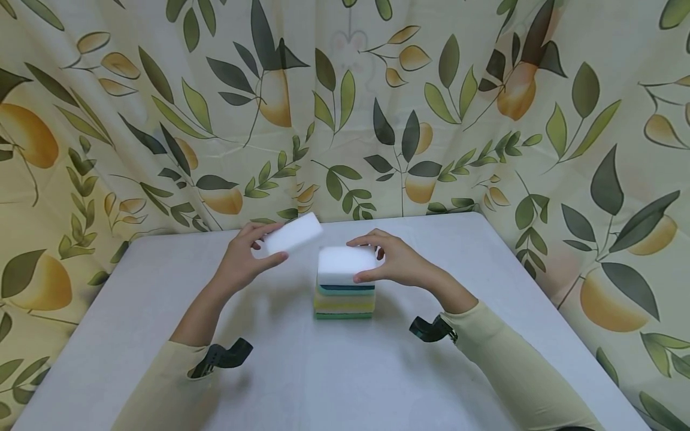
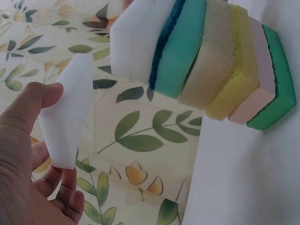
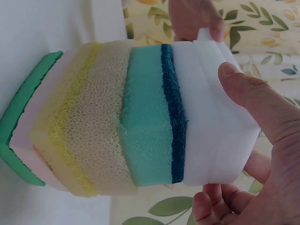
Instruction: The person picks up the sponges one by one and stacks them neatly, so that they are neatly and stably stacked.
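My left hand (image 1: pixel 242 257) pinches a white sponge block (image 1: pixel 293 233) between thumb and fingers, tilted and raised to the left of a stack of sponges. At the top of the stack lies a white sponge (image 1: pixel 345 263), which my right hand (image 1: pixel 396 260) grips from its right side, thumb toward the near edge. Below the white one sits a teal sponge (image 3: pixel 147 117) with a dark blue scouring layer (image 3: pixel 173 112) facing up. Under that come a beige and yellow sponge (image 3: pixel 96 122), then a pink sponge (image 3: pixel 40 136) with a green scouring layer (image 3: pixel 21 159) at the bottom.
The stack stands on a table with a white cover (image 1: pixel 334 371), toward its far edge. Behind and around the table hangs a curtain (image 1: pixel 345 149) printed with leaves and fruit. Dark straps with camera mounts (image 1: pixel 229 354) sit at both wrists.
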Tool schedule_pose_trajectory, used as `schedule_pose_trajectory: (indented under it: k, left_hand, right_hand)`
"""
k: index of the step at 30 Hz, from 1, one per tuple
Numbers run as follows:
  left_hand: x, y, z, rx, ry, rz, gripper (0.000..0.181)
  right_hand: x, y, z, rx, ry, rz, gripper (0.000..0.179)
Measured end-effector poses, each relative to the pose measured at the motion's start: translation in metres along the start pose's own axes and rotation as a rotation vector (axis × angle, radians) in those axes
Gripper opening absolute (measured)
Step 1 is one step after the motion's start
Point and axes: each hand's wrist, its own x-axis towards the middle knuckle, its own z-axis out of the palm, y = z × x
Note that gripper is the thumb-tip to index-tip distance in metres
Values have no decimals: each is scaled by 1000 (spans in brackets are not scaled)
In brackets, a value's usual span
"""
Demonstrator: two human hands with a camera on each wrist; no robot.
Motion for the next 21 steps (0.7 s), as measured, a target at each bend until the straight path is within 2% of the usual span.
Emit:
schedule_pose_trajectory:
  k: [8, 21]
  left_hand:
    - [0, 10, 2, 0, -52, 42, 62]
    - [1, 20, 10, -32, -96, 113, 63]
  right_hand:
    - [1, 1, 0, 7, 1, -6, 65]
    - [0, 1, 0, -4, -1, -11, 66]
